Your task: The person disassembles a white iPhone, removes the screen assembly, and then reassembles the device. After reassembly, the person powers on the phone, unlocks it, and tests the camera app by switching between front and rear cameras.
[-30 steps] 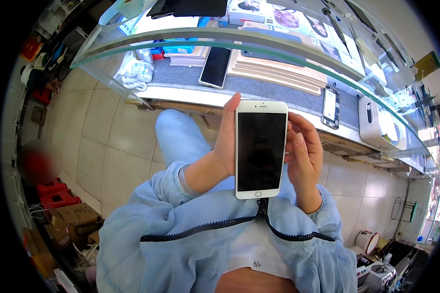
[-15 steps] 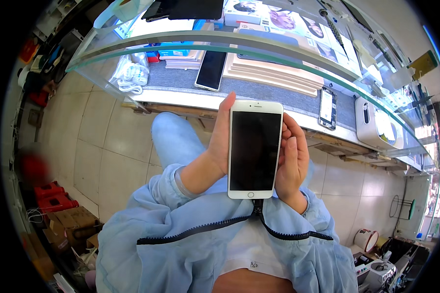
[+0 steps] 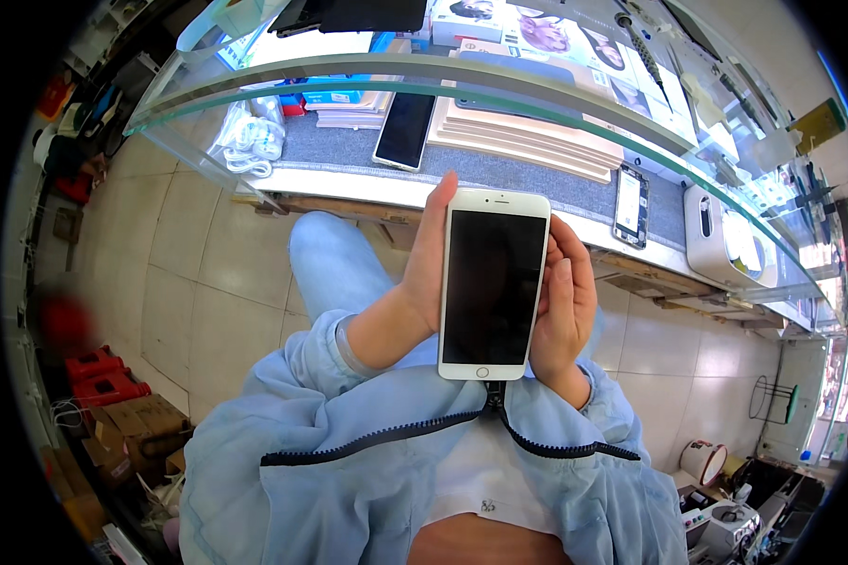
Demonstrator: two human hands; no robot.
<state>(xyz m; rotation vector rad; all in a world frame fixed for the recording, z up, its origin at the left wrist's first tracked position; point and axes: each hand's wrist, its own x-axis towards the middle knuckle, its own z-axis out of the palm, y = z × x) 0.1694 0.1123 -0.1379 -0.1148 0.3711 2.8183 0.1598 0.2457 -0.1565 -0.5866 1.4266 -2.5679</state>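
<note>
A white smartphone [image 3: 493, 285] with a dark screen stands between my two hands, its round button toward me. My left hand [image 3: 422, 268] grips its left edge, thumb pointing up along the side and the other fingers hidden behind it. Along the right edge my right hand [image 3: 567, 311] is closed on the phone, fingers curled around the side and thumb pointing up. Beyond the phone, on a grey mat [image 3: 320, 151] in a glass display case, lie a second white-edged phone [image 3: 405, 130] and an opened phone [image 3: 631, 207] with its insides bare.
The case's glass edge [image 3: 367, 88] runs across in front of me. Inside are stacked flat boxes [image 3: 528, 137], bagged white cables [image 3: 251, 137] and a white container [image 3: 716, 240]. Cardboard boxes [image 3: 137, 424] and red cases [image 3: 104, 377] sit on the floor at left.
The phone and both hands stay nearly in place, with the phone's top tilted very slightly to the right. The view has shifted a little.
</note>
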